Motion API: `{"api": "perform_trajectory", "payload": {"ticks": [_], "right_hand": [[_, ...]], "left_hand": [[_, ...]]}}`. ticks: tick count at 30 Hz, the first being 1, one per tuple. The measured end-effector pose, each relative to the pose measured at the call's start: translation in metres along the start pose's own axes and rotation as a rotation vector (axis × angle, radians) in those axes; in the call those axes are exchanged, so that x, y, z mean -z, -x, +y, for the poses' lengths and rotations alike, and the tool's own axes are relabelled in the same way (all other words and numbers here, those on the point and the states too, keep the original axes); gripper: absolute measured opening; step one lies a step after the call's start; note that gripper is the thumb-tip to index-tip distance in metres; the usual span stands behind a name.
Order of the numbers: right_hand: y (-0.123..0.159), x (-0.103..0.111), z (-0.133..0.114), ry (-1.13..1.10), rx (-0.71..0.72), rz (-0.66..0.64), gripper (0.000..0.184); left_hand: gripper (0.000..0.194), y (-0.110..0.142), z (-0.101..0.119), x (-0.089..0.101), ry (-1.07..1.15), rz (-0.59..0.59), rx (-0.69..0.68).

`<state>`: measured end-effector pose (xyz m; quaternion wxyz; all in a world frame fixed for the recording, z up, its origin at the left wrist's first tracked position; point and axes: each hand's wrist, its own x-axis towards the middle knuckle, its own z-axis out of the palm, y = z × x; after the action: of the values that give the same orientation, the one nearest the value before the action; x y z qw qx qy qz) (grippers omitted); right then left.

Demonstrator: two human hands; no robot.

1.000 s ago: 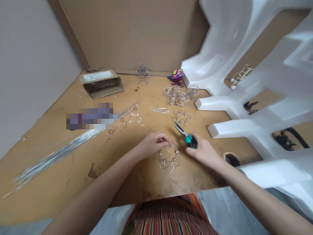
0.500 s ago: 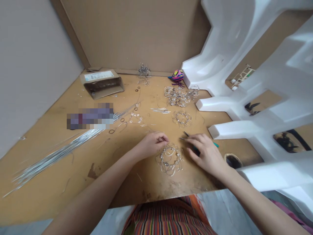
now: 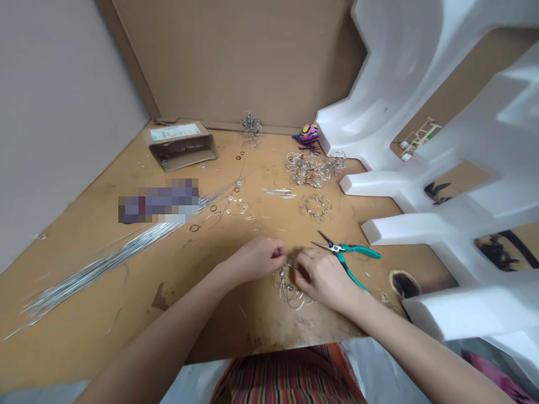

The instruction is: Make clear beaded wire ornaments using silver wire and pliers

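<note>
A looped wire ornament with clear beads (image 3: 289, 289) lies on the brown board (image 3: 177, 280) near its front edge. My left hand (image 3: 257, 258) pinches its upper left rim, fingers closed. My right hand (image 3: 320, 276) rests over its right side, fingers curled onto the wire, hiding much of it. Teal-handled pliers (image 3: 346, 252) lie open on the board just right of my right hand, untouched.
A bundle of long straight wires (image 3: 105, 261) runs across the left. Finished wire ornaments (image 3: 309, 168) and one more (image 3: 315, 206) sit farther back, with a cardboard box (image 3: 181, 146), a colourful toy (image 3: 309, 134), small dark rings (image 3: 213, 209). White foam packing (image 3: 442, 168) fills the right; a hole (image 3: 403, 283) is near it.
My right hand set the pliers down on the board and moved left onto the wire ornament. My left hand stayed at the ornament's rim.
</note>
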<state>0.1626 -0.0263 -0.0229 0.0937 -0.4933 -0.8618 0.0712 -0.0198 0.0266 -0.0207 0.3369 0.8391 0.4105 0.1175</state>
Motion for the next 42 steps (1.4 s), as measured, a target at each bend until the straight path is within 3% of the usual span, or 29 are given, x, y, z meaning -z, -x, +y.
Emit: {"api": "perform_trajectory", "payload": {"ticks": [5, 9, 14, 18, 22, 30, 35, 42], "right_hand": [[0.001, 0.002, 0.004, -0.264, -0.142, 0.003, 0.007], [-0.001, 0.003, 0.007, -0.321, -0.187, 0.025, 0.014], [0.000, 0.001, 0.007, -0.477, -0.299, 0.012, 0.014], [0.006, 0.001, 0.005, -0.345, -0.142, 0.037, 0.016], [0.014, -0.001, 0.002, -0.246, -0.026, 0.067, 0.020], [0.021, -0.006, 0.005, -0.260, -0.061, 0.132, 0.016], [0.021, -0.004, -0.001, -0.060, -0.149, 0.108, 0.019], [0.025, -0.016, -0.014, 0.120, -0.224, 0.186, 0.018]], "left_hand": [[0.017, 0.000, 0.004, -0.002, -0.018, 0.009, -0.058], [0.018, 0.000, 0.007, -0.003, -0.002, 0.001, -0.167], [0.017, 0.001, 0.010, -0.004, 0.012, 0.034, -0.160], [0.015, 0.001, 0.011, -0.006, 0.022, 0.045, -0.182], [0.015, -0.001, 0.009, -0.010, 0.067, 0.080, -0.059], [0.014, -0.002, 0.008, -0.017, 0.129, 0.058, -0.114], [0.015, -0.001, 0.014, -0.019, 0.086, 0.064, -0.166], [0.010, -0.001, 0.014, -0.023, 0.093, 0.083, -0.091]]}}
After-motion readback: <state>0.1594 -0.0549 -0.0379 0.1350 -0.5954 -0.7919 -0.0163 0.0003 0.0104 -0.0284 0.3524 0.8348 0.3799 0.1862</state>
